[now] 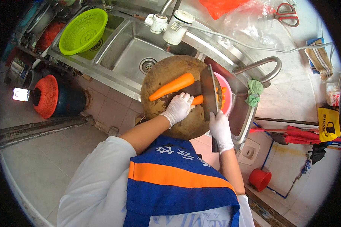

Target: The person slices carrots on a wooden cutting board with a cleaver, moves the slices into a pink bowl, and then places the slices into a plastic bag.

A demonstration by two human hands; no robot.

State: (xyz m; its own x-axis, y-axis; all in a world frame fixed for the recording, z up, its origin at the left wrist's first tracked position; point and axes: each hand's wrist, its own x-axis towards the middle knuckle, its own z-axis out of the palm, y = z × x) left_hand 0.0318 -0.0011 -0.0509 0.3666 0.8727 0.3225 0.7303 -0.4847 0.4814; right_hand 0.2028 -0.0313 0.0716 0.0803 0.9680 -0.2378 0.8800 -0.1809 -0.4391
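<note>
A round wooden chopping board [173,65] lies over the near edge of a steel sink. On it a whole peeled carrot [174,85] rests at a slant. My left hand [178,107], in a white glove, presses a second, partly cut carrot [198,100] against the board. My right hand [221,129], gloved too, grips the handle of a cleaver [209,90], whose broad blade stands across that carrot's end. Cut carrot pieces [223,93] show just right of the blade, some hidden behind it. Under the board's right side sits a pink basin [223,81], largely covered.
A green colander [83,31] stands in the left sink basin. Behind the board are a white faucet heater [177,27] and a curved steel faucet [272,61] with a green cloth [254,92] beside it. Red-handled scissors [286,15] lie at the back right.
</note>
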